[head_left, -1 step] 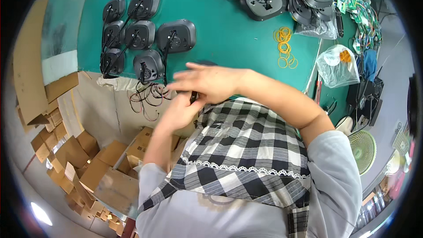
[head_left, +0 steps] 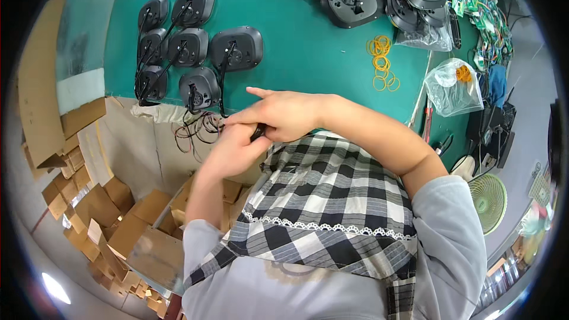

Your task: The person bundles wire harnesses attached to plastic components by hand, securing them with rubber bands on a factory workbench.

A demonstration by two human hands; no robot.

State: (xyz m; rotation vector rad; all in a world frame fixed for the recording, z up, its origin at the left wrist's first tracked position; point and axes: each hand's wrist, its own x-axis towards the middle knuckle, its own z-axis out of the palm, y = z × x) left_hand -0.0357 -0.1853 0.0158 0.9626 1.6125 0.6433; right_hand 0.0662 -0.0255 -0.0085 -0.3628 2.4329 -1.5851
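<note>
My two hands meet at the table's front edge, in front of the checked apron. My left hand (head_left: 233, 149) is closed around a small black thing (head_left: 258, 133), of which only a short piece shows between the hands. Its kind is hidden. My right hand (head_left: 287, 115) lies over it from above, its thumb and fingers closing on the same black piece, with one finger stretched out over the tabletop. Just left of the hands lie several black rounded housings with cables, the nearest being a housing (head_left: 200, 88) at the edge and another housing (head_left: 237, 48) behind it.
Yellow rubber bands (head_left: 380, 53) lie on the green table (head_left: 308, 47). More black housings (head_left: 354, 3) are piled at the back. To the right are a clear plastic bag (head_left: 454, 89) and circuit boards (head_left: 480, 9). Thin wires (head_left: 192, 136) hang off the front edge above cardboard boxes (head_left: 157, 249).
My right hand's fingers have folded down over the left hand, one staying stretched out. A dark shape behind the right hand is out of sight. My left hand has shifted slightly down and left.
</note>
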